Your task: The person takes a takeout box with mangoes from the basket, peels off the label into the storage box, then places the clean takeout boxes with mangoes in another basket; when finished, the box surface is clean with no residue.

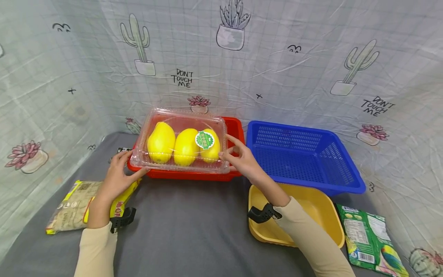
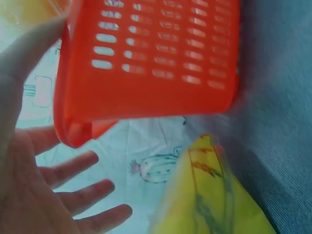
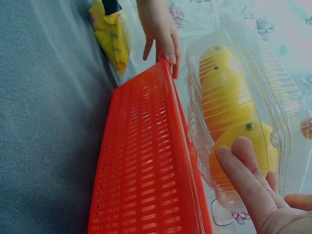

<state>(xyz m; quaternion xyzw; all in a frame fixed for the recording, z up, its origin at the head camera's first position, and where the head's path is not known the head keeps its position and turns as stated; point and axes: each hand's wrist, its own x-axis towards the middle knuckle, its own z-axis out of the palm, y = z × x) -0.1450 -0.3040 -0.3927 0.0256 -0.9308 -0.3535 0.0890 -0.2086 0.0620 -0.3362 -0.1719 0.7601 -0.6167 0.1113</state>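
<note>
A clear plastic box [image 1: 183,168] of yellow mangoes [image 1: 161,142] is over the red basket [image 1: 194,175], tilted, with a green and white sticker on its lid. At its right end, my right hand [image 1: 243,159] holds the box; two fingertips press its front side in the right wrist view. My left hand [image 1: 115,175] is at the basket's left corner, its thumb by the rim. In the left wrist view its other fingers [image 2: 87,195] are spread and fairly straight beside the red wall. Whether the box touches the rim is hard to tell.
To the right stand a blue basket [image 1: 287,182] and a yellow tray [image 1: 323,215] in front of it. A green packet [image 1: 367,238] lies at the far right. Near the left forearm lies a yellow and beige bag [image 1: 74,206]. Behind hangs a cactus-print curtain [image 1: 256,77].
</note>
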